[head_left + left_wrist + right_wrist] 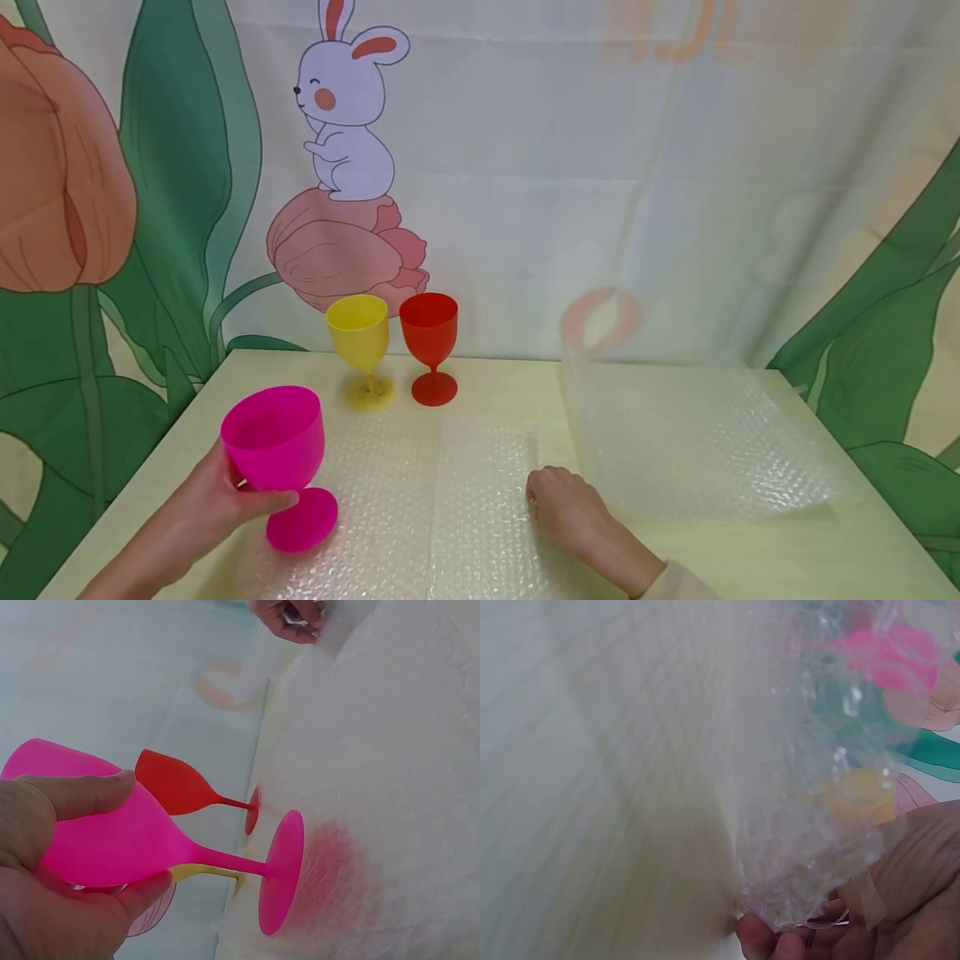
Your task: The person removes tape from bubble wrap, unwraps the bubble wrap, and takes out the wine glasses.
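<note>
A pink plastic goblet (277,442) is in my left hand (197,510), which grips its bowl from the left. The goblet leans slightly, its round foot (281,874) over a sheet of bubble wrap (390,500) on the table. Whether the foot touches the sheet I cannot tell. At the sheet's right edge, my right hand (567,512) pinches the bubble wrap between curled fingers; the right wrist view shows the lifted film (787,855) at the fingertips. Behind the sheet, a yellow goblet (358,329) and a red goblet (430,333) stand upright side by side.
Another sheet of bubble wrap (697,442) lies at the table's right side. A pale tabletop (757,558) carries everything. Just behind its back edge hangs a cloth (510,167) printed with a rabbit, tulips and leaves.
</note>
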The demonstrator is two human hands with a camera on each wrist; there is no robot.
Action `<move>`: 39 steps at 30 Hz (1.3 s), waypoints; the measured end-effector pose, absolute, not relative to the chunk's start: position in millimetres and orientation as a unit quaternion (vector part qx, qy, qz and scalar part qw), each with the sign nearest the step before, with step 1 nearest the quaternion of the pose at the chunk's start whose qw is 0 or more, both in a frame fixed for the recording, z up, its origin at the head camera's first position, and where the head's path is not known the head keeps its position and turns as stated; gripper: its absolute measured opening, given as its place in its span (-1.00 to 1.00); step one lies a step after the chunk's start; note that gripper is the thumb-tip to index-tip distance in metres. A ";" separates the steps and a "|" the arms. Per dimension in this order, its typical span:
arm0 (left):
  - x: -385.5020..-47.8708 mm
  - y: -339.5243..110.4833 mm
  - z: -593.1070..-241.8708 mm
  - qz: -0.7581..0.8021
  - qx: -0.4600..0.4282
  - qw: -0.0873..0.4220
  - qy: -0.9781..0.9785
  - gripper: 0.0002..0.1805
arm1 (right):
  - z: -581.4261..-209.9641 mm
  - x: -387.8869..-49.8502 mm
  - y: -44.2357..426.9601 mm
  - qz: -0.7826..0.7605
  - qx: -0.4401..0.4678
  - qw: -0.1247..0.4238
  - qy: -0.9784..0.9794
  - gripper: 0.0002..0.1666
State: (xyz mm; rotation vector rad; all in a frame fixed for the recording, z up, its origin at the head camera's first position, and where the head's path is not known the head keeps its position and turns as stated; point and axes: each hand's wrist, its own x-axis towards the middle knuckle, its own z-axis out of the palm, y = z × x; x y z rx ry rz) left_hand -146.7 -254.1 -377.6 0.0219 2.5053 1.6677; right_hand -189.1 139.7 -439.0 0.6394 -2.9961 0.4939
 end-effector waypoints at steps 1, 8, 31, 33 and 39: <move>-148.0 -254.5 -377.6 0.553 0.008 0.064 0.831 0.12 | -438.9 -189.3 139.7 0.160 0.206 0.018 -0.965 -0.82; -154.2 -255.9 -378.0 0.557 0.025 0.044 0.829 0.10 | -438.6 -189.9 140.7 0.174 0.216 0.015 -0.961 -0.79; -187.9 -255.2 -371.2 0.551 0.067 0.005 0.832 0.09 | -438.5 -190.7 142.4 0.195 0.227 0.026 -0.954 -0.76; -191.5 -255.0 -371.2 0.550 0.067 -0.001 0.833 0.09 | -438.5 -190.5 142.4 0.195 0.228 0.025 -0.954 -0.76; -204.2 -255.2 -371.0 0.554 0.064 -0.018 0.830 0.11 | -438.8 -190.5 143.0 0.198 0.227 0.022 -0.953 -0.75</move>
